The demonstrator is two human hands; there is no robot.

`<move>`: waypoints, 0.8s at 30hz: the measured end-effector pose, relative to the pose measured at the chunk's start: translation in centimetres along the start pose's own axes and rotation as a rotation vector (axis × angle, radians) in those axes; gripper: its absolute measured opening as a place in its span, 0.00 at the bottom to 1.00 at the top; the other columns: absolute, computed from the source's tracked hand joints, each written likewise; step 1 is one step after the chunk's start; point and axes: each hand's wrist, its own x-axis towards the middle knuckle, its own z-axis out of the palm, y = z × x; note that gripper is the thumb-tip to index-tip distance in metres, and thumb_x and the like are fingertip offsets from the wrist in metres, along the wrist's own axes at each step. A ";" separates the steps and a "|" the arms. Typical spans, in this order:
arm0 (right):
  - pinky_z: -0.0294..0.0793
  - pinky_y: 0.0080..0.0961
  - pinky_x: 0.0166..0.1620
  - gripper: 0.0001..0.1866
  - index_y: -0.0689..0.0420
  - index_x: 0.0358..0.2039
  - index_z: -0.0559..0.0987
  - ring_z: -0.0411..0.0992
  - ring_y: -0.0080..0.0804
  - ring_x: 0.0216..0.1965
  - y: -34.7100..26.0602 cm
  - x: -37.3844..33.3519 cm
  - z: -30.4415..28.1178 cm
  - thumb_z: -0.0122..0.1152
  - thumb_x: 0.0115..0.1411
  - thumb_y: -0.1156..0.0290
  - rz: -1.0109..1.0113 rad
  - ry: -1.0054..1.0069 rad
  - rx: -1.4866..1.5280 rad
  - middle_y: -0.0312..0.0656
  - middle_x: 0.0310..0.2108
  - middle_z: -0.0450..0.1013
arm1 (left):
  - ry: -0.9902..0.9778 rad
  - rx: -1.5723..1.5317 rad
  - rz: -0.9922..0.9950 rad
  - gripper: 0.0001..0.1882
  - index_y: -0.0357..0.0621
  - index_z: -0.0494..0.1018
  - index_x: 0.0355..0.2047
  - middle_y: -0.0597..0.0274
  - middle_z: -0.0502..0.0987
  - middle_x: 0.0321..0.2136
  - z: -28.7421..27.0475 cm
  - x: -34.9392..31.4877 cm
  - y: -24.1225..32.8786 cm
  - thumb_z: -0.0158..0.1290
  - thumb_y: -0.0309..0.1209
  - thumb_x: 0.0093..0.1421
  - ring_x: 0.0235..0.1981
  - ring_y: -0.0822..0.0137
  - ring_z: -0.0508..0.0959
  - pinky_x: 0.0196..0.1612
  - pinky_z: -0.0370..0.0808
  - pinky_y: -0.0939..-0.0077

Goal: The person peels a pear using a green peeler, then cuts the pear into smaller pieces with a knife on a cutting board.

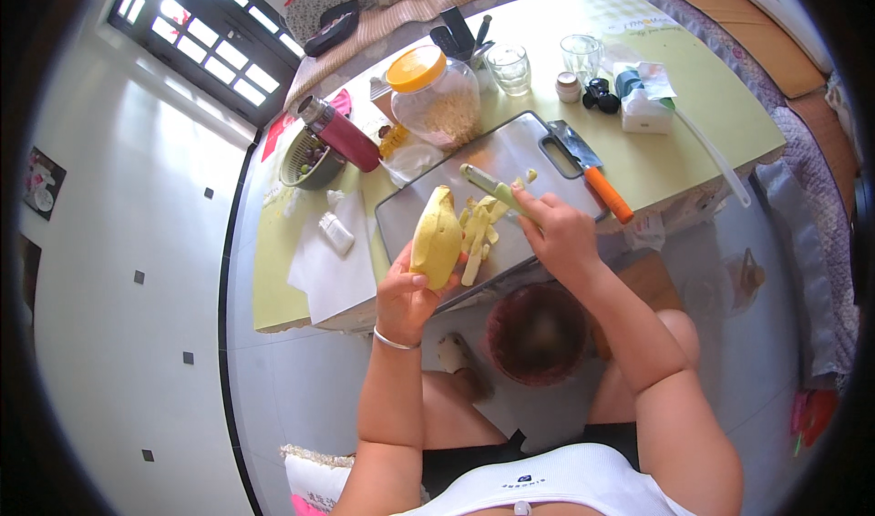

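Observation:
My left hand (pixel 408 293) is wrapped round the lower end of a long yellow fruit (pixel 437 238), mango-like in shape, and holds it tilted upright over the near left part of the cutting board (pixel 410 201). Its surface looks uneven, as if pared. My right hand (pixel 558 233) grips the pale green handle of a peeler (pixel 492 186), whose head points to the far left, apart from the fruit. Yellow peel strips (pixel 478 224) lie heaped on the board between both hands. Further right, a knife (pixel 597 179) with an orange handle rests across the board's dark grip.
Behind the board stand a big jar (pixel 436 97) with an orange lid, glasses (pixel 509 69) and a tissue pack (pixel 645 110). To the left are a red flask (pixel 339 133), a basket (pixel 310 160) and a white container (pixel 336 232). A dark red bin (pixel 497 334) stands below the table edge.

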 end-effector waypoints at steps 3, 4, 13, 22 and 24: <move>0.75 0.42 0.33 0.22 0.45 0.58 0.80 0.76 0.44 0.29 -0.3 0.0 -0.2 0.63 0.63 0.67 -0.054 0.042 -0.122 0.40 0.30 0.74 | 0.042 -0.093 0.020 0.41 0.29 0.58 0.67 0.35 0.70 0.59 -0.6 -0.2 0.0 0.56 0.24 0.52 0.57 0.42 0.76 0.52 0.82 0.58; 0.76 0.42 0.34 0.22 0.45 0.59 0.80 0.77 0.44 0.30 -0.5 -0.1 -0.5 0.64 0.63 0.67 -0.058 0.039 -0.163 0.40 0.31 0.75 | 0.056 -0.100 0.020 0.40 0.29 0.57 0.67 0.35 0.70 0.59 -1.0 0.0 -0.1 0.55 0.24 0.54 0.57 0.41 0.75 0.53 0.82 0.58; 0.76 0.36 0.29 0.27 0.44 0.59 0.81 0.76 0.42 0.25 -4.9 -1.2 -1.2 0.68 0.57 0.72 -0.276 -0.036 0.420 0.40 0.29 0.75 | 0.071 -0.140 0.039 0.30 0.28 0.63 0.63 0.45 0.74 0.56 -0.7 0.1 -0.7 0.55 0.24 0.61 0.58 0.51 0.76 0.59 0.78 0.57; 0.75 0.35 0.28 0.27 0.42 0.59 0.81 0.74 0.39 0.23 -4.2 -1.1 -0.1 0.67 0.57 0.72 -0.326 -0.031 0.386 0.37 0.25 0.72 | 0.123 -0.183 -0.005 0.25 0.32 0.68 0.59 0.48 0.77 0.54 -0.5 -0.2 -0.8 0.52 0.22 0.60 0.55 0.53 0.78 0.56 0.79 0.58; 0.75 0.35 0.28 0.27 0.42 0.59 0.81 0.74 0.39 0.23 -4.1 -1.2 0.1 0.67 0.57 0.72 -0.320 -0.018 0.376 0.37 0.24 0.72 | 0.121 -0.215 -0.007 0.25 0.33 0.69 0.58 0.48 0.77 0.53 -0.7 -0.1 -0.9 0.52 0.22 0.60 0.54 0.53 0.78 0.55 0.80 0.57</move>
